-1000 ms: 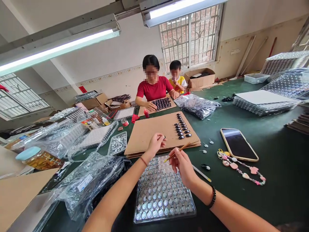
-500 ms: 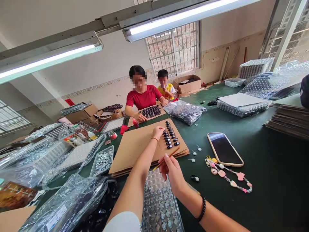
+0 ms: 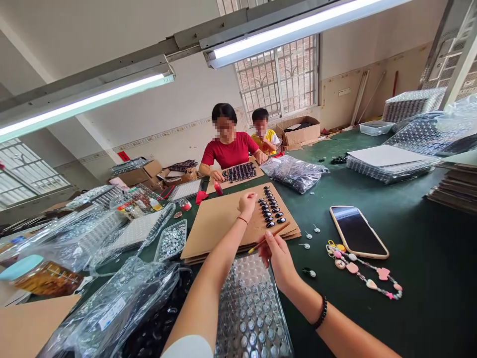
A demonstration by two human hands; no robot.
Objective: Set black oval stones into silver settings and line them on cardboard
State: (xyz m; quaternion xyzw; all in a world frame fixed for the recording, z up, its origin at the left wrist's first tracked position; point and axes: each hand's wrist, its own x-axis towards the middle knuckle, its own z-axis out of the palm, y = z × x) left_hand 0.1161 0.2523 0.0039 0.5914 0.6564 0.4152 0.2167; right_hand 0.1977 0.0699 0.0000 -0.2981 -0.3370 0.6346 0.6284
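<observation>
My left hand is over the brown cardboard sheet, just left of the rows of glossy black oval pieces. Its fingers are curled together, and whatever they may hold is hidden. In my right hand, close to the cardboard's front edge, a thin brown stick with a yellow end is pinched between thumb and fingers. Beneath my forearms lies a clear tray of round cups, many with shiny round pieces. Several small silvery pieces with thin stems are scattered right of the cardboard.
A phone with a beaded strap lies to the right. At the left are a tub of shiny pieces, plastic bags and a lidded jar. Across the table a co-worker handles another board; another person sits behind.
My left hand has drawn back slightly left from the black pieces, uncovering the end of a row. My right hand keeps the stick in much the same place. The view has shifted a little left.
</observation>
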